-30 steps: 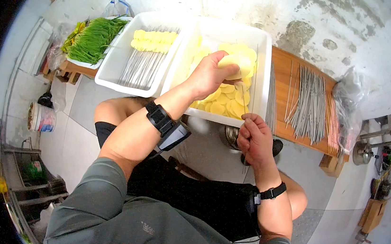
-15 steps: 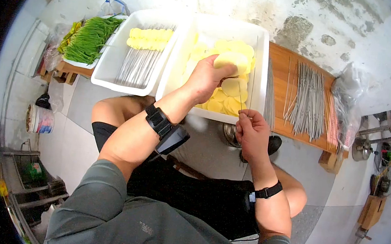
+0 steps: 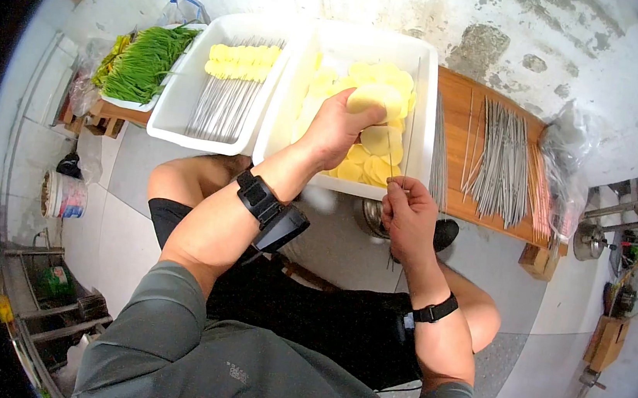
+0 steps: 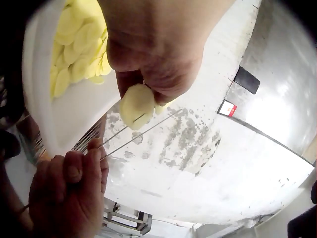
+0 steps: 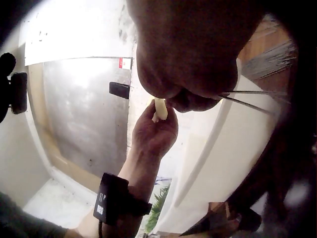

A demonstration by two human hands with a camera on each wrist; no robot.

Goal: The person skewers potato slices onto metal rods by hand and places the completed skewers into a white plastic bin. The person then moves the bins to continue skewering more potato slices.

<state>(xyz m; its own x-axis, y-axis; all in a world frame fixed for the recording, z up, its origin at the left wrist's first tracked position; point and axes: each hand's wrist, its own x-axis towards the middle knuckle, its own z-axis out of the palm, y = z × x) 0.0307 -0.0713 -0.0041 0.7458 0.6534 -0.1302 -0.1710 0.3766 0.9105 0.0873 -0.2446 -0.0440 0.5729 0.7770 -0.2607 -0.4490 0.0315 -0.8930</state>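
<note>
My left hand (image 3: 334, 132) grips a small stack of pale yellow potato slices (image 3: 377, 101), thumb on top, over a white tub. Below the stack, one potato slice (image 4: 137, 106) faces the skewers, and a thin metal skewer (image 4: 115, 136) runs through it. My right hand (image 3: 412, 218) pinches that skewer and a second one (image 3: 413, 116), which passes beside the slice with its point free. In the right wrist view, the skewer shafts (image 5: 252, 101) stick out behind the right hand (image 5: 190, 54), and the left hand (image 5: 154, 133) holds the slices beyond it.
The white tub (image 3: 432, 63) contains loose potato slices (image 3: 357, 164). Left of it, another tub (image 3: 167, 125) holds filled skewers (image 3: 244, 63), then a tray of green vegetables (image 3: 146, 64). Bare skewers (image 3: 503, 164) lie on a wooden board (image 3: 462, 97) at right.
The right hand has risen slightly toward the left hand. A slice below the stack now shows more fully, with the skewer through it. The left hand keeps its grip.
</note>
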